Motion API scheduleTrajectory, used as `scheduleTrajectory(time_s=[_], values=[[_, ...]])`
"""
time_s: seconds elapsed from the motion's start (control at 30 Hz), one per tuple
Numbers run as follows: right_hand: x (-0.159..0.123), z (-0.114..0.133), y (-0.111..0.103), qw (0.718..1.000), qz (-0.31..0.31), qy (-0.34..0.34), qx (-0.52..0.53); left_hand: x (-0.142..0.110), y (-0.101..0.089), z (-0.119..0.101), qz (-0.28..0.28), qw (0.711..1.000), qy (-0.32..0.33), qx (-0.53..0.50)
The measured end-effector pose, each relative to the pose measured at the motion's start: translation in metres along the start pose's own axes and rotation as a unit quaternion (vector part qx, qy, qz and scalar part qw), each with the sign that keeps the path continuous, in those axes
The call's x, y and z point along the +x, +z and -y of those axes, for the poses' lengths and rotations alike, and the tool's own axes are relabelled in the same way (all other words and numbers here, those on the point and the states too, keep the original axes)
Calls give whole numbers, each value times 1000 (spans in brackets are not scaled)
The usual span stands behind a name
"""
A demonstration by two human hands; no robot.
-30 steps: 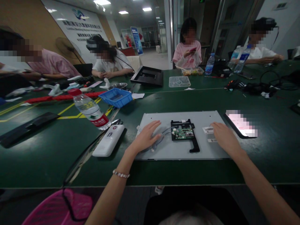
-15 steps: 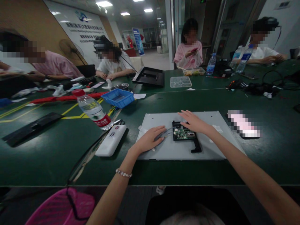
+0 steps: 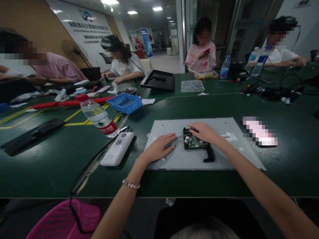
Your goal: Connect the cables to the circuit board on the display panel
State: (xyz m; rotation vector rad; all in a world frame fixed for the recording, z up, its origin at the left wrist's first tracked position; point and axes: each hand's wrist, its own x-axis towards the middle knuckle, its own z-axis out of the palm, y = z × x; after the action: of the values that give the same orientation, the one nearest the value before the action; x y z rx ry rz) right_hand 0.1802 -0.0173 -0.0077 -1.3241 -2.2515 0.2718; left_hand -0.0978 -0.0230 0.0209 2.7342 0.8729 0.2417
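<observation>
A grey metal panel [image 3: 171,159] lies flat on the table in front of me. On it sits a black bracket [image 3: 209,155] carrying a green circuit board [image 3: 193,142], with thin grey wires [image 3: 179,140] leading off its left side. My left hand [image 3: 160,146] rests open on the panel's left part, fingers stretched towards the wires and partly over them. My right hand [image 3: 205,131] is bent over the bracket's upper edge, its fingers curled down onto the black frame. That hand hides the board's upper right part.
Left of the panel are a white power bank [image 3: 117,148], a water bottle [image 3: 99,116], black cables and a blue tray [image 3: 126,103]. A lit phone [image 3: 260,132] lies to the right. Further off stands a black casing [image 3: 159,80]; several people sit around the table.
My right hand's fingers, stretched out before, have curled down onto the bracket's upper edge. My left hand, the panel and the board have stayed about where they were.
</observation>
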Motion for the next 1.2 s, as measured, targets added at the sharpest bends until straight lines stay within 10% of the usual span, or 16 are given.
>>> scheduleTrajectory(time_s=[1.2], values=[[-11, -28, -15, 998, 22, 48, -46, 0, 1, 2, -1, 1000, 8, 0]])
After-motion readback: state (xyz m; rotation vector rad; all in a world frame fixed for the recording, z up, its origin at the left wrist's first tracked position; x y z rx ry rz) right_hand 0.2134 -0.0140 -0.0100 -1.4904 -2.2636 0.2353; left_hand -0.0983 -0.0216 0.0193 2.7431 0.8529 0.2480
